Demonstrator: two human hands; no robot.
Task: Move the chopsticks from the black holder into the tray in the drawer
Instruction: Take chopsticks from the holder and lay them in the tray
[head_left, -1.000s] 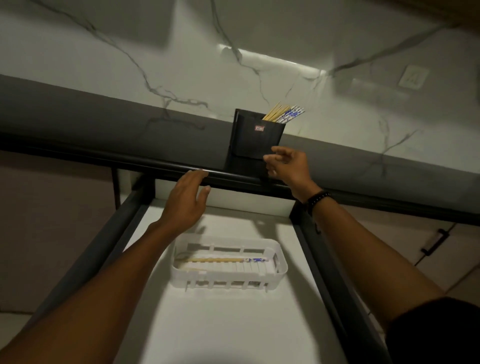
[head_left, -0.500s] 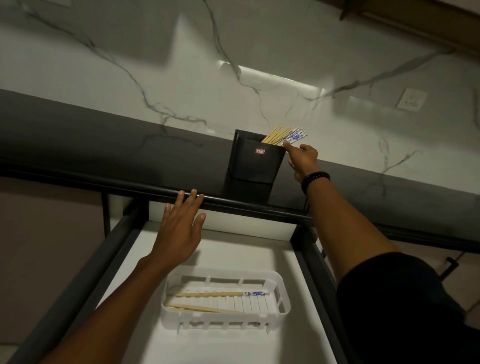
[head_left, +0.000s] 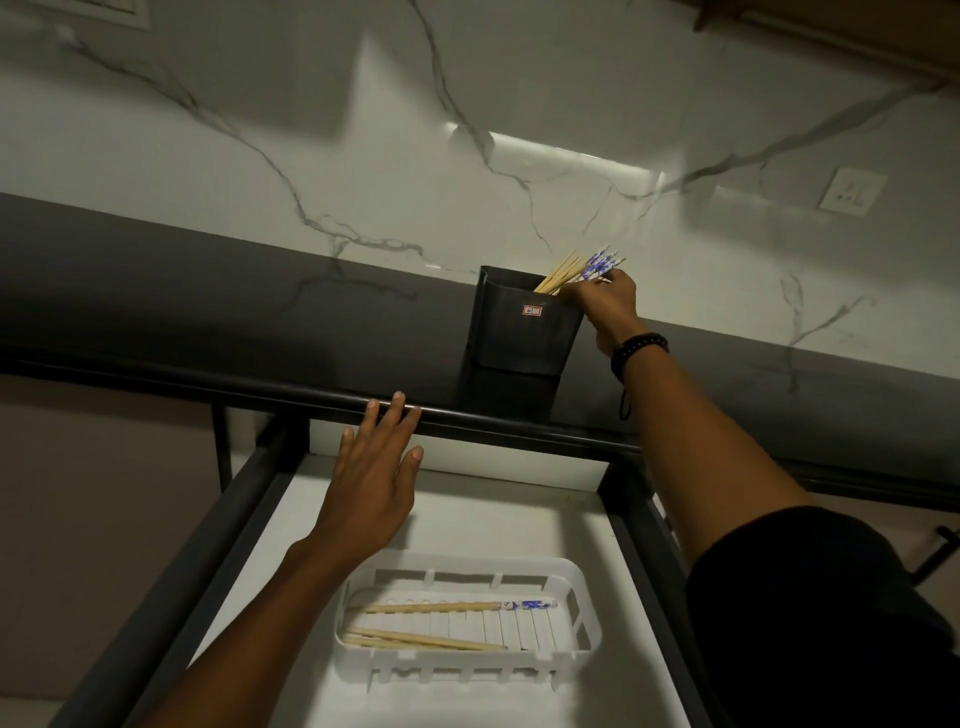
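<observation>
The black holder (head_left: 524, 332) stands on the dark counter against the marble wall. A bunch of chopsticks (head_left: 582, 270), wooden with blue-and-white ends, leans out of its right side. My right hand (head_left: 605, 304) is at the holder's right rim, fingers closed around chopsticks in the bunch. My left hand (head_left: 376, 473) hovers open over the back of the drawer, fingertips near the counter's front edge. The white slotted tray (head_left: 576, 654) lies in the open drawer below, with a few chopsticks (head_left: 457, 606) lying flat in it.
The drawer (head_left: 249, 525) has dark side rails and a pale floor. A wall socket (head_left: 852, 190) sits on the marble at the right. A cabinet handle (head_left: 935, 551) shows at the far right edge.
My right hand rose from the holder's front to its rim and closed on the chopsticks. The view moved closer to the counter. My left hand stayed near the counter edge.
</observation>
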